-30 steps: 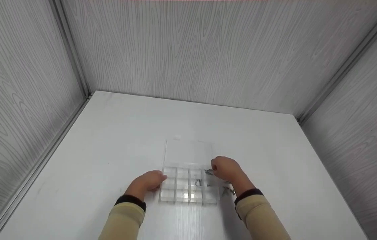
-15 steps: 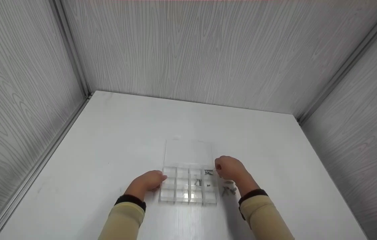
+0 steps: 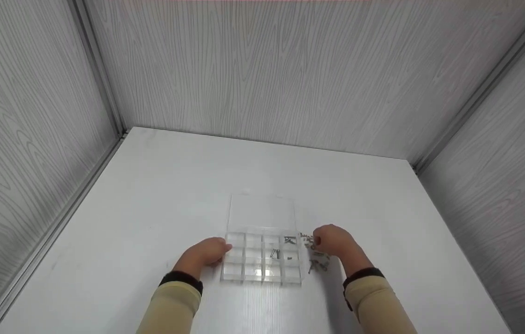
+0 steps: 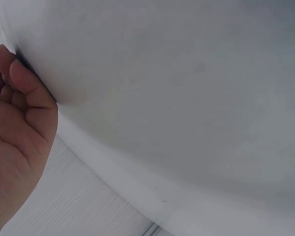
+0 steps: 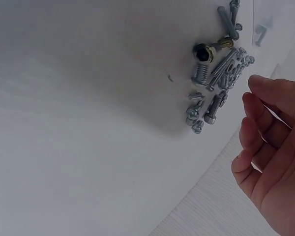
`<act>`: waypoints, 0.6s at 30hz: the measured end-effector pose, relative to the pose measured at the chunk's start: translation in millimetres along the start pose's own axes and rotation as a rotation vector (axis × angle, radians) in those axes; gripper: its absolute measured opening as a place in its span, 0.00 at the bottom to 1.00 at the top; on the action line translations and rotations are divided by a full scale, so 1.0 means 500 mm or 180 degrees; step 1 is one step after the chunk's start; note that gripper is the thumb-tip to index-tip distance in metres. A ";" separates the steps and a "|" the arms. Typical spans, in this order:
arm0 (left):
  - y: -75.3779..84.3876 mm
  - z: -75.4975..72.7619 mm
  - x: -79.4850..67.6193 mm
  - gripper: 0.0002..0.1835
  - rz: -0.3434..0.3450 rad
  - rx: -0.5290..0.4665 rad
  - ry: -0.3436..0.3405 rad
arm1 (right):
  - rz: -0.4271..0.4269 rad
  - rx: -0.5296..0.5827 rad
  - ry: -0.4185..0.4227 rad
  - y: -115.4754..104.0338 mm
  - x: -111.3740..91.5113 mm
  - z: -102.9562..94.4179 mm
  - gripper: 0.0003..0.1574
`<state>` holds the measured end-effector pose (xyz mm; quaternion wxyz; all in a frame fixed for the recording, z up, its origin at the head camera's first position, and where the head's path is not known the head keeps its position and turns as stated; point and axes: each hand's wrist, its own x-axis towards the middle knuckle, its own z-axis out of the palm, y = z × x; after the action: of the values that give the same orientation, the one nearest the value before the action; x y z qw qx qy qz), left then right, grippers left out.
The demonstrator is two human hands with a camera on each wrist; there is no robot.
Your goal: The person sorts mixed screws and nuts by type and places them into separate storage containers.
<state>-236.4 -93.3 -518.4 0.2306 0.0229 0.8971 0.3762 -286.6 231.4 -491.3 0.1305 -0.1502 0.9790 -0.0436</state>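
Note:
A clear plastic compartment box (image 3: 235, 270) lies on the white table, its see-through lid (image 3: 262, 212) folded back behind it. At the box's left edge, my left hand (image 3: 207, 250) grips with the thumb on the rim; in the left wrist view its fingers curl, and the box is out of sight. Over loose screws and bolts (image 5: 219, 73) right of the box hovers my right hand (image 3: 336, 241). Its fingers (image 5: 255, 110) bend loosely, with a gap to the thumb and nothing visible between. Several screws (image 3: 290, 240) sit in the far right compartment, others (image 3: 275, 253) one column left.
The white tabletop (image 3: 174, 176) spreads around the box. Grey wood-grain panels (image 3: 253, 69) stand behind and at both sides. One large bolt (image 5: 201, 64) lies among the smaller screws near the box's right side.
My right hand has drawn back rightward from the box's far right compartment to above the loose screws, uncovering the screws in that compartment. The left hand has stayed put.

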 end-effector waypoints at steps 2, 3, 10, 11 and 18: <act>-0.001 0.000 0.000 0.18 -0.0005 -0.0019 0.0007 | 0.0070 -0.0004 -0.0053 0.002 -0.001 0.004 0.11; -0.001 0.000 0.000 0.18 -0.0006 -0.0025 0.0013 | 0.0105 0.0008 -0.0075 0.003 -0.002 0.007 0.11; -0.001 0.000 -0.002 0.17 -0.0027 -0.0012 0.0029 | 0.0172 0.0005 -0.0087 0.010 -0.005 0.019 0.12; 0.000 -0.001 -0.003 0.16 -0.0018 0.0011 0.0028 | 0.0165 -0.0017 -0.0085 0.011 -0.005 0.020 0.11; -0.005 0.001 -0.001 0.18 -0.0102 -0.0084 0.0004 | 0.0160 -0.0168 -0.0167 0.013 -0.003 0.030 0.07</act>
<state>-235.3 -94.9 -520.4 0.2364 0.0052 0.8925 0.3842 -283.0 237.5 -506.2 0.1532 -0.1300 0.9795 -0.0105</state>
